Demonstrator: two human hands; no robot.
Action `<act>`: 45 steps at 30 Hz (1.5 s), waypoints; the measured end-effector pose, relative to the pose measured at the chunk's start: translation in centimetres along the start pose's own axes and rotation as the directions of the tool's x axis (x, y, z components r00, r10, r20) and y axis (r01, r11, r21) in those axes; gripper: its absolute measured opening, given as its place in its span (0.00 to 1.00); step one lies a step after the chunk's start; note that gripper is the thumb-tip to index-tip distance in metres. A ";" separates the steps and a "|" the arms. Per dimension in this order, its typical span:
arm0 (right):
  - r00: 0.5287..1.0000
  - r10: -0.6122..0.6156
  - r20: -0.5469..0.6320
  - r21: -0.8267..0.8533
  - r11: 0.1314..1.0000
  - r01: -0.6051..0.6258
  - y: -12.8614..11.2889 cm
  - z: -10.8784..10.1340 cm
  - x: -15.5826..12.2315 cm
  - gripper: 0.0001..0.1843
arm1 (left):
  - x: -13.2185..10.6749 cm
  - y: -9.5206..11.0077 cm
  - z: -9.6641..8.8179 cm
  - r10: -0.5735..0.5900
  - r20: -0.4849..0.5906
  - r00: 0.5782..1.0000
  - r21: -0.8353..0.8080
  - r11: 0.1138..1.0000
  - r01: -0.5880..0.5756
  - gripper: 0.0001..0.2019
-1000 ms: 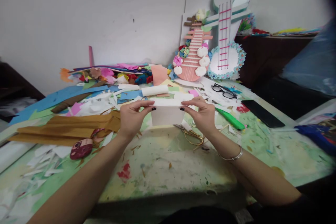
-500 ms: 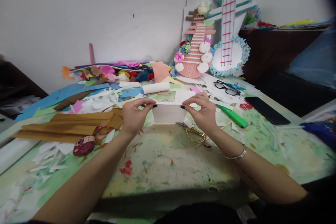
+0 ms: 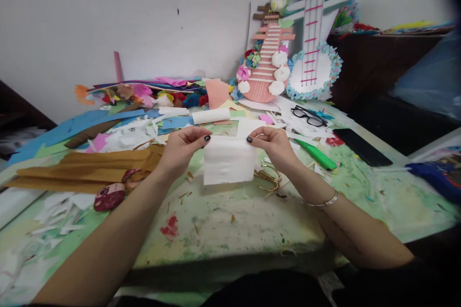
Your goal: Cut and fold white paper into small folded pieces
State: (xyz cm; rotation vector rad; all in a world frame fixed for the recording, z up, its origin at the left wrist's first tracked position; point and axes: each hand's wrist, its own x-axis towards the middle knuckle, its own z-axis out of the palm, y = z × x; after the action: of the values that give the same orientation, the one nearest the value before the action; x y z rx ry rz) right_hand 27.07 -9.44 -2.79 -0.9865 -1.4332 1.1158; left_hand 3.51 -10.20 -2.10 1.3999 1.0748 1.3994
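Note:
A white sheet of tissue paper (image 3: 226,160) hangs upright above the paint-stained table (image 3: 234,230). My left hand (image 3: 182,148) pinches its top left corner. My right hand (image 3: 273,146) pinches its top right corner. Both hands are closed on the paper, with dark-painted nails showing. A silver bangle (image 3: 322,201) circles my right wrist. Gold-handled scissors (image 3: 266,177) lie on the table just under my right hand.
Brown crepe paper (image 3: 90,170) lies to the left, and a small maroon figure (image 3: 110,196) sits by it. A green cutter (image 3: 317,154), glasses (image 3: 308,117) and a black phone (image 3: 362,146) lie to the right. Paper guitars (image 3: 268,67) lean on the back wall. Colored scraps (image 3: 144,100) cover the far side.
The white paper, earlier held as a folded band with its edge toward me, now hangs open as a taller flat sheet. Both hands have moved slightly closer together.

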 end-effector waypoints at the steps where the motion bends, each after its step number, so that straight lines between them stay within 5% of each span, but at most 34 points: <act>1: 1.000 0.006 0.019 -0.020 1.000 -0.005 0.1 -0.1 0.0 0.10 | 0.1 -0.1 -0.1 -0.007 -0.001 1.000 0.008 1.000 0.007 0.15; 7: 0.972 -0.231 -0.042 -0.326 0.923 0.205 0.0 -0.4 0.1 0.04 | 0.1 0.0 -0.7 0.119 -0.029 0.992 0.325 0.940 -0.103 0.09; 10: 0.978 -0.188 -0.091 -0.298 0.942 0.153 -0.3 -0.4 -0.1 0.07 | -0.1 0.3 -0.7 0.209 -0.012 0.978 0.445 0.877 -0.182 0.05; 14: 0.968 -0.238 -0.079 -0.184 0.958 0.220 -0.9 -0.2 -0.5 0.02 | -0.2 0.8 -0.4 0.154 -0.004 0.988 0.211 0.966 -0.150 0.06; 17: 0.987 -0.156 0.026 0.049 0.987 0.155 -1.3 0.2 -0.8 0.02 | -0.6 1.4 -0.2 -0.023 0.131 0.991 -0.117 0.992 0.039 0.13; 23: 0.968 0.159 0.195 0.358 0.907 -0.221 -0.9 1.4 -1.3 0.07 | -0.8 0.7 0.4 -0.293 0.382 0.877 -0.356 0.829 0.432 0.18; 26: 0.905 0.328 0.270 0.276 0.874 -0.399 0.1 1.8 -1.2 0.07 | -0.5 -0.7 1.1 -0.469 0.495 0.731 -0.233 0.740 0.631 0.27; 28: 0.870 0.401 0.287 0.194 0.865 -0.463 0.8 1.9 -1.2 0.06 | -0.5 -1.5 1.5 -0.547 0.490 0.679 -0.099 0.739 0.667 0.25; 33: 0.897 0.326 0.299 -0.014 0.941 -0.338 1.7 1.6 -0.8 0.05 | -0.8 -2.2 1.9 -0.563 0.393 0.727 0.086 0.810 0.580 0.12; 45: 0.945 0.099 0.311 -0.274 0.962 -0.011 1.3 1.2 -0.8 0.12 | -1.4 -1.7 2.1 -0.451 0.293 0.843 0.254 0.887 0.386 0.12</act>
State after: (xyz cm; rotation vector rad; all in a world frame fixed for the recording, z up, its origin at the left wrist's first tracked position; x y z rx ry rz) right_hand 25.99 -10.12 -4.30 -1.0728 -1.8704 1.1839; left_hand 5.59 -11.09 -4.08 1.3678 1.2074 0.7163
